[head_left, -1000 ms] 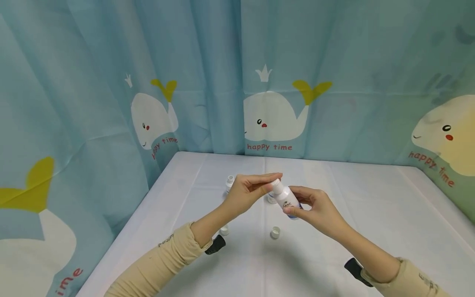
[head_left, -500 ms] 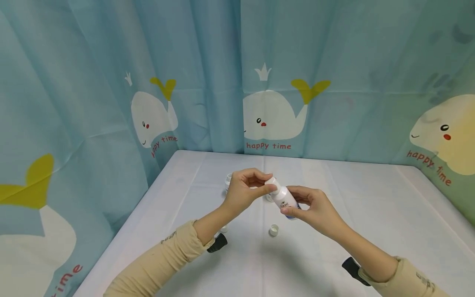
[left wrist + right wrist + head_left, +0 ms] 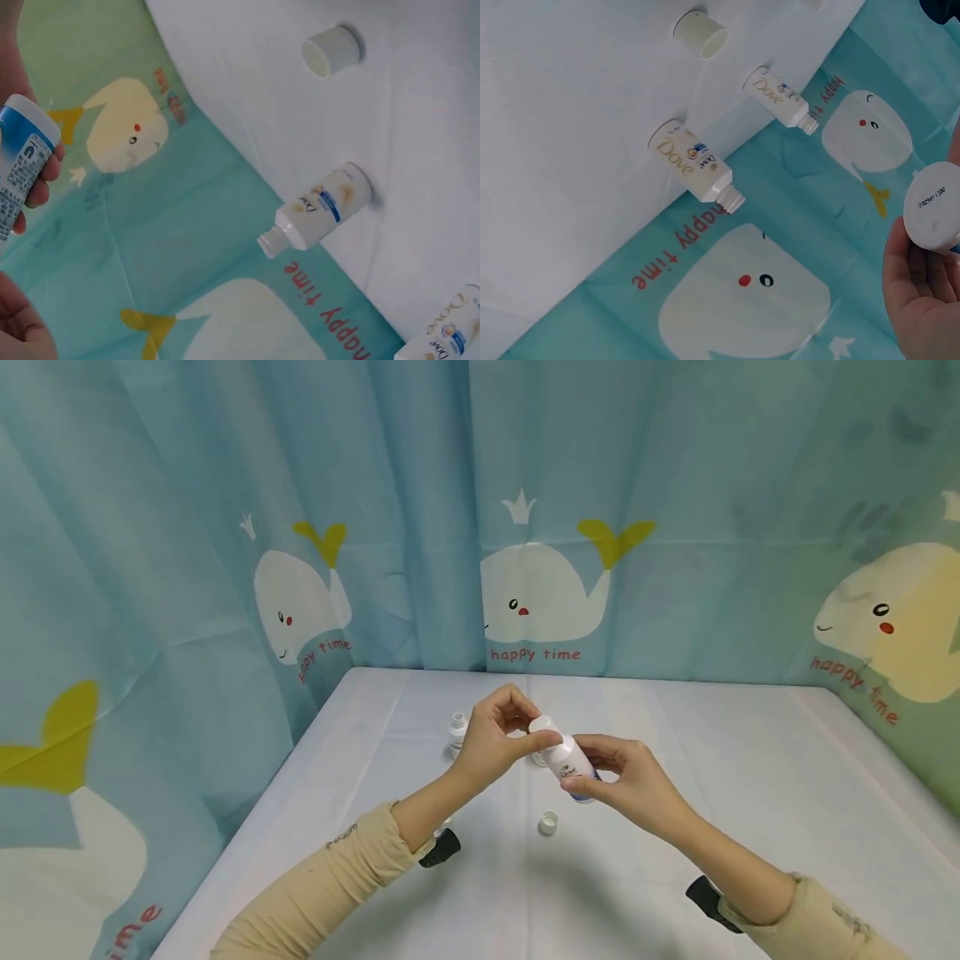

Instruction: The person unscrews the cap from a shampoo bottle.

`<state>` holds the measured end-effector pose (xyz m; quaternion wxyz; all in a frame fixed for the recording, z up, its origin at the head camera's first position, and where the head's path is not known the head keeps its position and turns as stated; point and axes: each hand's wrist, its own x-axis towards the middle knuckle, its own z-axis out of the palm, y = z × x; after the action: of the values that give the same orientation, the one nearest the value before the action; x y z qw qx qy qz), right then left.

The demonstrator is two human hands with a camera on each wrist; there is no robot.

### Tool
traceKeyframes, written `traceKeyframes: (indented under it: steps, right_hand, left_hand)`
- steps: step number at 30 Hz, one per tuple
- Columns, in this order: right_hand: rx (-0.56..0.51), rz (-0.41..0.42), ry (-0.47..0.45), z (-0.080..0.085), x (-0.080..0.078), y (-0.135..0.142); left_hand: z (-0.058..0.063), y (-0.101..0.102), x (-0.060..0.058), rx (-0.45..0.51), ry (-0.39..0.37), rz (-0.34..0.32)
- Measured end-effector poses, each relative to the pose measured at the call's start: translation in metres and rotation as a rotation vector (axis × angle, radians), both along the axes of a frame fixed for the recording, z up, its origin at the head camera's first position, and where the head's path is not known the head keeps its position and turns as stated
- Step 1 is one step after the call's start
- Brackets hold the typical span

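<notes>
Above the table, my right hand (image 3: pixel 637 777) grips the body of a white lotion bottle (image 3: pixel 567 762) that leans to the upper left. My left hand (image 3: pixel 498 735) pinches the white cap (image 3: pixel 543 725) at its top between thumb and curled fingers. The bottle's blue back label (image 3: pixel 26 169) shows in the left wrist view, and its printed base (image 3: pixel 934 206) in the right wrist view. Two uncapped Dove bottles stand behind the hands, one at the left (image 3: pixel 457 735), the other (image 3: pixel 692 161) mostly hidden by the hands in the head view.
A loose white cap (image 3: pixel 548 823) lies open side up on the white table (image 3: pixel 675 877) in front of the hands. Another cap is mostly hidden by the left forearm. A blue whale-print curtain (image 3: pixel 420 527) hangs around the table's back and sides.
My left fingers, laid nearly straight over the cap a second ago, have curled in and now pinch it. The right hand keeps its grip on the bottle; the head view has shifted slightly.
</notes>
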<state>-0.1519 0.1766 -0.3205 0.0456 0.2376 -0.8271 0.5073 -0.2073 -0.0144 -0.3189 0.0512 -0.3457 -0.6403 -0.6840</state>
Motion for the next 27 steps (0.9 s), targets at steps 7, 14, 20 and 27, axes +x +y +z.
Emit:
traceKeyframes:
  steps: [7,14,20,27]
  right_hand:
    - [-0.017,0.009,-0.010,0.002,-0.003,-0.001]
    - [0.001,0.000,-0.033,0.002,-0.005,0.000]
    - [0.028,-0.025,-0.041,0.001,-0.005,0.001]
    - [0.037,-0.034,-0.050,0.000,-0.005,0.003]
  left_hand:
    - [0.000,0.001,0.000,-0.047,-0.042,-0.022]
    - [0.001,0.002,0.000,-0.076,-0.042,-0.014]
    - [0.000,-0.005,-0.001,-0.047,-0.038,-0.140]
    - [-0.003,-0.020,0.000,-0.096,-0.003,-0.184]
